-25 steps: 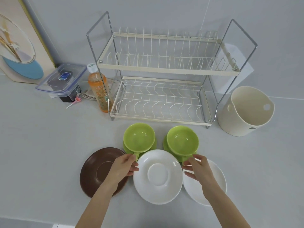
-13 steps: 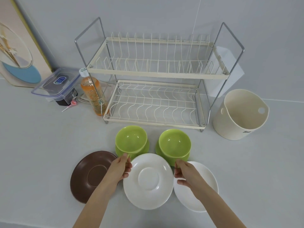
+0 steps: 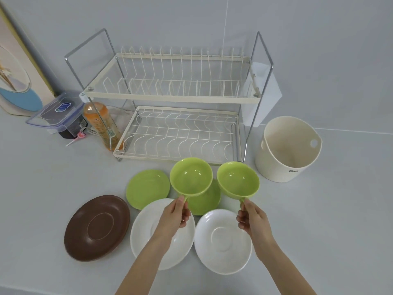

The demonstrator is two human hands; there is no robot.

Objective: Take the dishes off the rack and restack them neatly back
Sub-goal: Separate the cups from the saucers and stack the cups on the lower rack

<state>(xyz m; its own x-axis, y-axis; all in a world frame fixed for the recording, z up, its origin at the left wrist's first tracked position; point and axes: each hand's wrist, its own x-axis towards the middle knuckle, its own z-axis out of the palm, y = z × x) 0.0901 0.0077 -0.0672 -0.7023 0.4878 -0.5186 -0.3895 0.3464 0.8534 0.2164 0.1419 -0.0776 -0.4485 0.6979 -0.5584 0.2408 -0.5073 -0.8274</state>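
- Nearest the camera, three saucers lie flat on the pale grey counter (image 3: 42, 188): a round brown saucer (image 3: 97, 227) on the left, a round white saucer (image 3: 148, 237) in the middle, partly under the left forearm, and a second white saucer (image 3: 223, 241) to its right.
- The left hand (image 3: 175, 216) pinches the handle of a lime-green plastic cup (image 3: 191, 177), fingers closed around it; the cup hangs in the air, mouth up.
- The right hand (image 3: 252, 218) grips the handle of a matching second green cup (image 3: 238, 180) the same way, also lifted clear.
- Below the cups, two small green saucers rest on the counter: one (image 3: 147, 189) fully visible, the other (image 3: 205, 201) partly hidden behind the cups.
- Farther back, the two-tier white wire dish rack (image 3: 176, 99) stands with both shelves bare.
- Beside it sits a cream plastic bucket (image 3: 287, 150), well apart from the dishes.
- My reading: unloading looks finished, since nothing remains on the rack. Restacking seems just begun, with the two cups likely first; all five saucers remain to be put back.
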